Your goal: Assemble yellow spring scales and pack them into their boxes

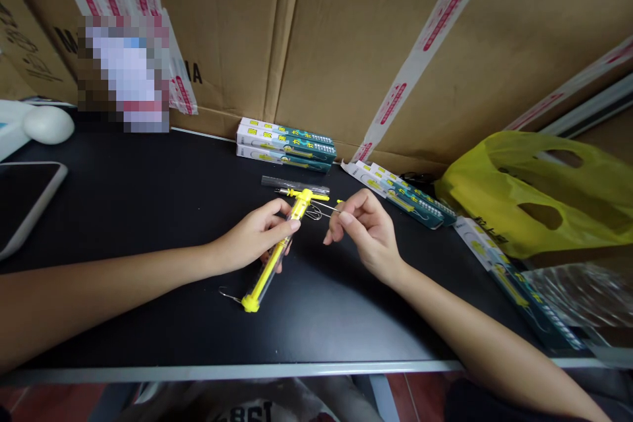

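Yellow tube [268, 273] gripped in left hand [262, 229]; right hand [368, 234] (near tube's top) pinching wire [328, 207].

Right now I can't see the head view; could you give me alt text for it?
The left hand holds a yellow-and-clear tubular spring scale over a black tabletop while the right hand pinches a thin metal wire near its far end. Beyond are a clear tube and stacked printed boxes, with cardboard behind; a yellow plastic bag lies to the right.
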A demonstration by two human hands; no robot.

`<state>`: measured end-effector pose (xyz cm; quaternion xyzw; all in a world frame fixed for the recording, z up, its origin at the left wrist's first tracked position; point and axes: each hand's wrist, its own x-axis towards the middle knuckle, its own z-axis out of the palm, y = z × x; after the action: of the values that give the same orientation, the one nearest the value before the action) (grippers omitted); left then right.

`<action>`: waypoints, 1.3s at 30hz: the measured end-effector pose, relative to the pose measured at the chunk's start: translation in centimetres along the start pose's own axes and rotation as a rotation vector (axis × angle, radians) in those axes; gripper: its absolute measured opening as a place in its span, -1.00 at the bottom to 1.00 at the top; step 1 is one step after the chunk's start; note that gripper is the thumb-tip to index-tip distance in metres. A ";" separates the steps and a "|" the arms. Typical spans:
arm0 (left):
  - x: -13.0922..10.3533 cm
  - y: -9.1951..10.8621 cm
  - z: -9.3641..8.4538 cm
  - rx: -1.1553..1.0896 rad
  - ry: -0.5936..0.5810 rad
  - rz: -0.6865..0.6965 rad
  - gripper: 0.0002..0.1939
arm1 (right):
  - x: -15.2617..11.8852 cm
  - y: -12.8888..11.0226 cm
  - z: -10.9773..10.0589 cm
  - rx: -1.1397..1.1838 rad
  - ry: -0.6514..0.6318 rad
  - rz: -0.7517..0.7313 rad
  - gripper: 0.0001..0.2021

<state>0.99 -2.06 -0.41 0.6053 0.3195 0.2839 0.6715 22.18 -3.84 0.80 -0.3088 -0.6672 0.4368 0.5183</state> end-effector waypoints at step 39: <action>-0.1 0.3 1.1 0.202 0.061 0.043 -0.69 | -0.7 -1.1 2.5 -0.111 -0.199 0.163 -0.84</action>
<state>1.79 -2.80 -0.08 0.6676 0.3539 0.2829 0.5908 20.04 -5.53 1.31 -0.3453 -0.7111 0.4683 0.3946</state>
